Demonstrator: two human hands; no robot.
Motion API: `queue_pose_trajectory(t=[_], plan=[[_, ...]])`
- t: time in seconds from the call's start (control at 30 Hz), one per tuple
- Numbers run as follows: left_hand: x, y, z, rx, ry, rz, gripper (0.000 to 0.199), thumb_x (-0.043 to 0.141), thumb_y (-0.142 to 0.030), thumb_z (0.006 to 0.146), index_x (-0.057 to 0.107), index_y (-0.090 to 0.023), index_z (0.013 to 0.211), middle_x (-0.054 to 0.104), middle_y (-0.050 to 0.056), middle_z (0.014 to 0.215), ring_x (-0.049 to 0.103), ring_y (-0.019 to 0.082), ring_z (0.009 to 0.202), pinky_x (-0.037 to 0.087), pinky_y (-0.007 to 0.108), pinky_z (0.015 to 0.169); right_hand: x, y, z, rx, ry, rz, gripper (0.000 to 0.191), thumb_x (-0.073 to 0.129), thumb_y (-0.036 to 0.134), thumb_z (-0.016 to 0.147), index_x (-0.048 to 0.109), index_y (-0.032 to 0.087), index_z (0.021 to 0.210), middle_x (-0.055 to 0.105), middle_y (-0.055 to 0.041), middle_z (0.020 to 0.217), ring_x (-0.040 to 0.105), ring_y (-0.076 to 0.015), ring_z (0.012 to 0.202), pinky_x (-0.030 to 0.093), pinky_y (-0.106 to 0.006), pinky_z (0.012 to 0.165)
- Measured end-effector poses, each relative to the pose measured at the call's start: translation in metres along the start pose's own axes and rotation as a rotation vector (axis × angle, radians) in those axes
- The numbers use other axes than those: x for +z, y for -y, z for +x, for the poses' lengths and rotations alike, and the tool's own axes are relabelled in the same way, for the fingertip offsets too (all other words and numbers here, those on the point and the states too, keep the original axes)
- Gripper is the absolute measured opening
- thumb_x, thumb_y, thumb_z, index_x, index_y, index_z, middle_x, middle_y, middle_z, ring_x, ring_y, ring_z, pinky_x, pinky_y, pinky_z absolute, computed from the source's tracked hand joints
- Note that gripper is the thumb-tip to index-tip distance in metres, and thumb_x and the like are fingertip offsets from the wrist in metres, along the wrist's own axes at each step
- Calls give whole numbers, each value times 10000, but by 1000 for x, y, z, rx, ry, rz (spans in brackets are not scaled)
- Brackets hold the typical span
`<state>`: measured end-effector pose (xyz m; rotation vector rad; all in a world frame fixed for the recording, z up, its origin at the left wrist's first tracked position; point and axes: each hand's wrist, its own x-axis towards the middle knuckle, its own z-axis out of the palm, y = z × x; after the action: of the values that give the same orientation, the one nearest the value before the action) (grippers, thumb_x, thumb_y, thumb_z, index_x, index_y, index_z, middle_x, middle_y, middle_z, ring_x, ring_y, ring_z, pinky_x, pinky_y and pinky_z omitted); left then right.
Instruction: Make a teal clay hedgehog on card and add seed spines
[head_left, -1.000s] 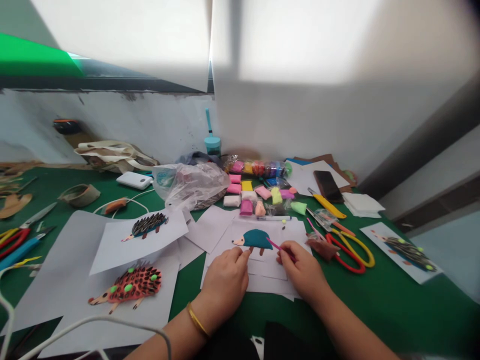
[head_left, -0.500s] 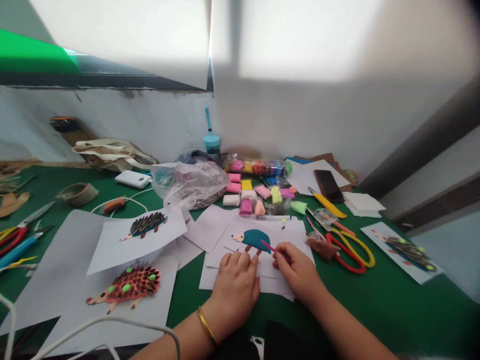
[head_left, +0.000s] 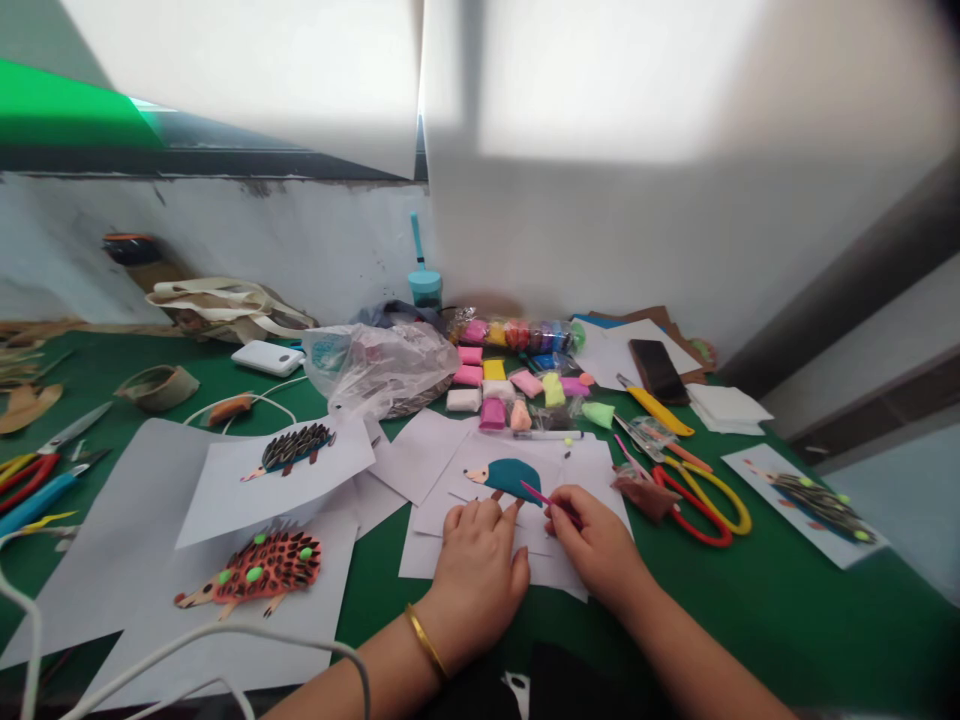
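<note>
A blue clay hedgehog [head_left: 513, 478] with a pale snout and brown legs lies on a sheet of white paper [head_left: 442, 515]. My left hand [head_left: 480, 560] rests flat on the paper just below it, fingers stretched forward by the legs. It holds nothing. In my right hand [head_left: 592, 540] a thin pink clay tool [head_left: 537, 491] is pinched, its tip over the rear of the blue body. Above the hedgehog lie a pen [head_left: 549, 435] and a small dark seed-like piece [head_left: 568, 455].
Packets of coloured clay [head_left: 493, 413] and a plastic bag [head_left: 386, 365] lie behind the paper. To the right are red-and-yellow scissors [head_left: 697, 500], a yellow cutter [head_left: 660, 411] and a phone [head_left: 658, 370]. Finished hedgehog pictures [head_left: 266, 570] lie left; a white cable [head_left: 247, 632] crosses in front.
My left hand has shifted slightly right, with its thumb now further out from the fingers. The right hand and the pink tool have barely moved.
</note>
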<state>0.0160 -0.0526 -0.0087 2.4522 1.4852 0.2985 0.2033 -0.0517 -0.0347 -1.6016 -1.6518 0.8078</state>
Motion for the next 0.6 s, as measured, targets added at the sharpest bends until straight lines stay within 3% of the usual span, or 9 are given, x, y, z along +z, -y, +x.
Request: queue_pose_trajectory(t=[0.3, 0.47, 0.6], plan=[[-6, 11, 1, -63, -56, -43, 416, 488, -200, 891, 568, -236, 1298, 590, 63, 1047, 525, 244, 997, 377, 426, 928, -3, 5, 1, -14, -4, -48, 181, 456, 343, 914, 596, 229, 931, 671, -18, 842, 634, -184, 756, 474, -290, 694], [-1, 15, -1, -4, -88, 12, 409, 506, -172, 873, 587, -254, 1265, 586, 51, 1039, 516, 238, 983, 364, 433, 926, -4, 7, 1, -86, -31, -166, 166, 486, 267, 856, 648, 230, 863, 668, -17, 831, 610, -181, 776, 455, -286, 711], [4, 16, -1, 39, -112, 80, 437, 529, -186, 863, 564, -246, 1295, 584, 60, 1051, 507, 244, 981, 356, 440, 935, -5, 8, 1, -62, 20, -260, 153, 513, 226, 793, 664, 231, 812, 660, -2, 767, 597, -172, 720, 432, -278, 661]])
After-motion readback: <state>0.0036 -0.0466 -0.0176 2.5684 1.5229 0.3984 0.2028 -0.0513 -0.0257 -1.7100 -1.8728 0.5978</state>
